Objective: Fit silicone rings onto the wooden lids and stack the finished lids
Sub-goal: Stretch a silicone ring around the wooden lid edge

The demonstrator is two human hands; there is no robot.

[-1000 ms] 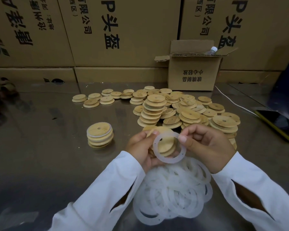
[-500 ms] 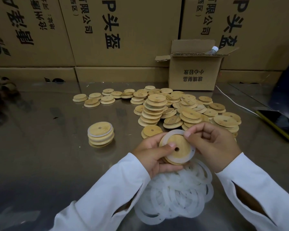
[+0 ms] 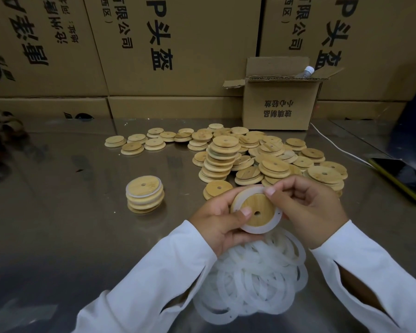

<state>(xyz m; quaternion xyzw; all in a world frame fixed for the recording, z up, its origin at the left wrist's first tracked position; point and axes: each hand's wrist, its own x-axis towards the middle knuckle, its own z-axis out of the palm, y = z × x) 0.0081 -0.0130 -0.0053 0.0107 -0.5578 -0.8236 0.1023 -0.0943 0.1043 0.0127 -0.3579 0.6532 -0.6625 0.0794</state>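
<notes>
Now left hand [image 3: 214, 223] and right hand [image 3: 309, 207] grip one lid [image 3: 259, 202], one ring [image 3: 256, 230].

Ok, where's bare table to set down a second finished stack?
Bare table lies left of and in front of the finished stack, and between it and the lid row. Crowded: the lid heap right of centre and the ring pile at the near edge.
</notes>
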